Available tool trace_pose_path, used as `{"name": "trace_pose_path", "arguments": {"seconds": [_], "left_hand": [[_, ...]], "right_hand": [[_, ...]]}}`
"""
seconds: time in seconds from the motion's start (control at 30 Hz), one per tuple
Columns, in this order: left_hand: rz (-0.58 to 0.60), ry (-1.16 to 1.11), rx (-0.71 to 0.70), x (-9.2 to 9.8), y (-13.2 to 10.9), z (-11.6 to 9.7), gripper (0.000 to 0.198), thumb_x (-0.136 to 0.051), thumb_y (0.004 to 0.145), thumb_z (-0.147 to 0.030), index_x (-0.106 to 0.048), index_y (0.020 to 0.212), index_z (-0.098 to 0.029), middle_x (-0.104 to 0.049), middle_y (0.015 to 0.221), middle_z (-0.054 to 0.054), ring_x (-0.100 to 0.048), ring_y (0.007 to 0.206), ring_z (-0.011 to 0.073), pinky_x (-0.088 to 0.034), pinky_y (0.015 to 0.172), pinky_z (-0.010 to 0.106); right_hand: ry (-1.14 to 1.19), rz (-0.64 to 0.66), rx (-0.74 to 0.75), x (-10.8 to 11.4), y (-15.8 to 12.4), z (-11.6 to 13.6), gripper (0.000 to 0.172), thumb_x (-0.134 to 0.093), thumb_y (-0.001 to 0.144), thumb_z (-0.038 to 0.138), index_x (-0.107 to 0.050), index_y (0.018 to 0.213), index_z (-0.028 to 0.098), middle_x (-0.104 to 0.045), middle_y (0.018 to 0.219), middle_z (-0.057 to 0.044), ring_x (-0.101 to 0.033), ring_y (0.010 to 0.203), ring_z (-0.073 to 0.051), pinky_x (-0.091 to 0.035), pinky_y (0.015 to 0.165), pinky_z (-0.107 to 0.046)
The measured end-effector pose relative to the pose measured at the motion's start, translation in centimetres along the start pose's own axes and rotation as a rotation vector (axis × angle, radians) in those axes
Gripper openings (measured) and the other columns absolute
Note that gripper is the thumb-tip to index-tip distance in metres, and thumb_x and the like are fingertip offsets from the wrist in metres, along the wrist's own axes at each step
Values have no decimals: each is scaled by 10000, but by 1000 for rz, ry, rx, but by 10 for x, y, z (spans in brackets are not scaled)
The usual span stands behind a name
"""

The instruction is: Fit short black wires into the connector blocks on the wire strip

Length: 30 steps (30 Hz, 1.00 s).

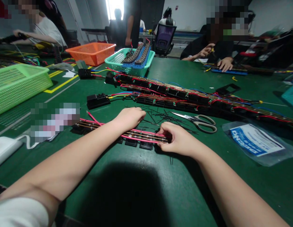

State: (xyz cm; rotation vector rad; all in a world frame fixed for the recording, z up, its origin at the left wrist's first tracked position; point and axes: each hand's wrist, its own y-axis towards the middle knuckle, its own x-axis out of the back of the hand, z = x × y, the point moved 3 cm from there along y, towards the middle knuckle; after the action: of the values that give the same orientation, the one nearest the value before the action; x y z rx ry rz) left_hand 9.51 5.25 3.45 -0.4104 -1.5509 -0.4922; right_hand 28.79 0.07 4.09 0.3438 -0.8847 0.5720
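A black strip with pink wires and copper-coloured rods [137, 136] lies across the green table. Its right end is between the thumb and fingers of my right hand [171, 137]. My left hand [133, 117] is just above the strip's middle, fingers curled over the pile of thin black ties [162, 116]; what its fingertips hold, if anything, is hidden. Scissors [200, 121] with grey handles lie partly open to the right of the pile. Behind are longer wired strips [184, 94] with red and blue wires, and a black connector block [97, 101] with coloured wires.
Green basket [23, 82] at left; orange basket [90, 53] and teal basket [125, 67] with blue-based strips behind. A plastic bag with a label [260, 142] is at right, a white device [6, 149] at far left. A person's hands [224, 64] work across the table.
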Motion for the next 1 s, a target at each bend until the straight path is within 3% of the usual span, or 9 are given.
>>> {"name": "trace_pose_path", "arguments": {"seconds": [0.17,0.27,0.43,0.63,0.7,0.87,1.0], "left_hand": [[6,-34,17,0,1,0,245,-373,932,-226,-608,1000,-207,-673,982,67,-635,890,211,-455,707,297],[-63,-169,23,6,1,0,230,-358,950,-247,-572,1023,-201,-665,954,60,-616,868,196,-453,730,298],[-236,-647,-168,24,-2,-10,119,-432,921,-240,-527,933,-171,-606,911,22,-556,815,132,-453,759,251],[-186,-816,-286,33,-11,-30,112,-495,896,-235,-572,917,-157,-611,882,6,-551,802,113,-447,764,228],[-163,-809,-303,34,-13,-34,122,-497,893,-225,-592,926,-155,-631,889,6,-564,811,111,-444,778,228],[-139,-795,-298,32,-13,-35,140,-532,870,-232,-628,938,-157,-658,908,12,-582,830,119,-445,779,238],[-153,-821,-313,31,-13,-35,130,-560,861,-227,-630,940,-151,-664,913,10,-585,832,111,-446,784,230]], "right_hand": [[-8,22,7,1,0,1,190,-672,640,214,-518,752,207,-537,772,7,-491,699,-154,-370,611,-269],[-18,23,17,1,0,2,183,-661,649,204,-519,764,207,-540,791,1,-495,712,-156,-379,625,-272],[-12,42,30,3,-1,4,178,-645,663,192,-534,803,205,-549,804,-7,-508,725,-165,-393,641,-280],[47,45,54,5,-1,5,139,-620,708,216,-580,840,198,-591,819,-28,-532,751,-184,-418,671,-301],[107,15,33,6,0,2,82,-566,754,220,-586,831,199,-604,791,-24,-536,729,-176,-419,664,-299],[288,-230,-139,12,3,-5,114,-522,808,267,-603,767,198,-611,728,-9,-532,673,-153,-402,620,-282],[544,-243,-226,12,4,-1,208,-636,779,391,-598,729,193,-566,650,13,-456,546,-108,-359,521,-258]]}}
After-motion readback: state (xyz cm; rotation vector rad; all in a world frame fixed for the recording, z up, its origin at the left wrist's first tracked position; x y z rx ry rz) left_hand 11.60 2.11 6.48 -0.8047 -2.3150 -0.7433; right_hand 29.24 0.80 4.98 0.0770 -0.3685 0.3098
